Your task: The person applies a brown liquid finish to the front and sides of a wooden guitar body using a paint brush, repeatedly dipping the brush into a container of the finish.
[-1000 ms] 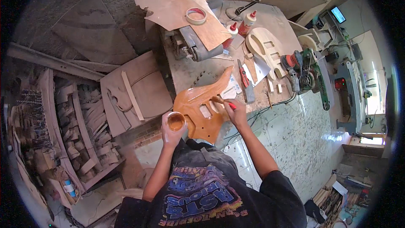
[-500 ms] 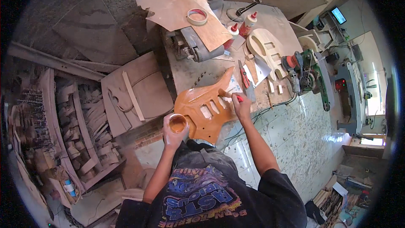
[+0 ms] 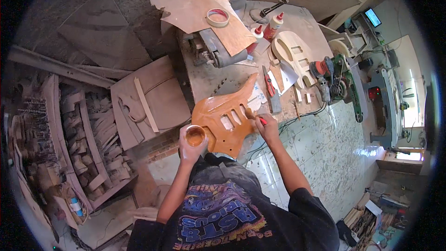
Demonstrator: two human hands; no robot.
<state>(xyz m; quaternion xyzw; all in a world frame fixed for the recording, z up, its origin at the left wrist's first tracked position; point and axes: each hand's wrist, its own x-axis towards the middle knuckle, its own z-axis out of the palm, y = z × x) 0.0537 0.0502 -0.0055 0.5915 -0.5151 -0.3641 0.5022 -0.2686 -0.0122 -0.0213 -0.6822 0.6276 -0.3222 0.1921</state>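
Observation:
An electric guitar body (image 3: pixel 214 108), glossy orange-brown and with several cut-out pockets, lies at the bench's near edge. At its lower left, my left hand (image 3: pixel 188 151) is wrapped round a clear cup (image 3: pixel 195 135) of amber-brown liquid. My right hand (image 3: pixel 268 130) grips a brush (image 3: pixel 250 113) with a red handle end, its bristles over or on the body's right edge beside the pockets. Whether the bristles touch the wood is too small to tell. Just beyond the right hand lie a red-handled knife-like tool (image 3: pixel 268 83) and a grey block (image 3: pixel 275 104).
On the bench (image 3: pixel 306 16) stand red-capped glue bottles (image 3: pixel 274 25), with a pale unfinished guitar body (image 3: pixel 291 51) and a red-and-black sander (image 3: pixel 319 69) to their right. A tape roll (image 3: pixel 217 17) rests on thin wood sheets. Wood offcuts (image 3: pixel 93 151) fill a rack at left.
My right hand and the brush have shifted toward me, down along the guitar body's right edge. My left hand with the cup stays nearly still.

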